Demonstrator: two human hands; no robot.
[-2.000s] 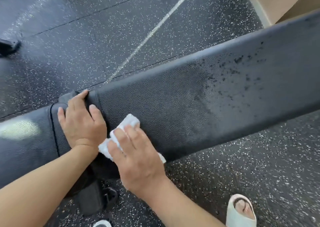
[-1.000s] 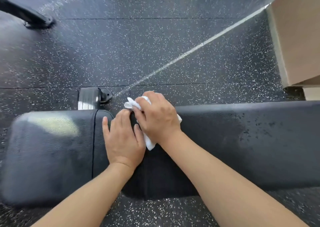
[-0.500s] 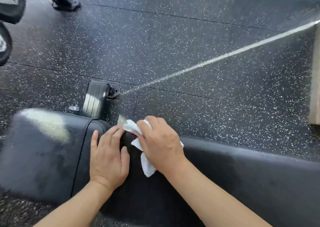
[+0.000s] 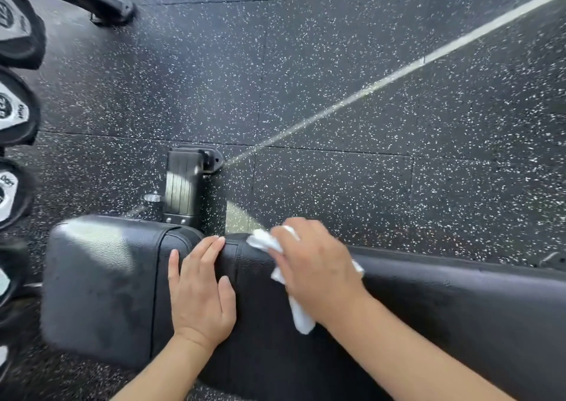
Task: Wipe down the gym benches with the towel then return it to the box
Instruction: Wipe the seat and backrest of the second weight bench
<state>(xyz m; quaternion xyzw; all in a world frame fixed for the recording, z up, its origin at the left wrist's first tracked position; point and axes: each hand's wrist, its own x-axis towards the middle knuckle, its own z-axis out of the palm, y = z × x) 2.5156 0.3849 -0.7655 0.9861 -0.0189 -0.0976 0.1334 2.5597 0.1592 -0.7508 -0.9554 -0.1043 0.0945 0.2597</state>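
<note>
Wiping in progress: right hand (image 4: pixel 318 273) holds towel (image 4: pixel 298 316) bunched on bench (image 4: pixel 444 315) near pad joint; left hand (image 4: pixel 200 293) flat, fingers straight, on pad. Box not visible, return not done

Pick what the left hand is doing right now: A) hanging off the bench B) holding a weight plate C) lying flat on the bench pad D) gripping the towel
C: the left hand lies flat, fingers straight, on the bench; the right hand holds the towel.
</note>
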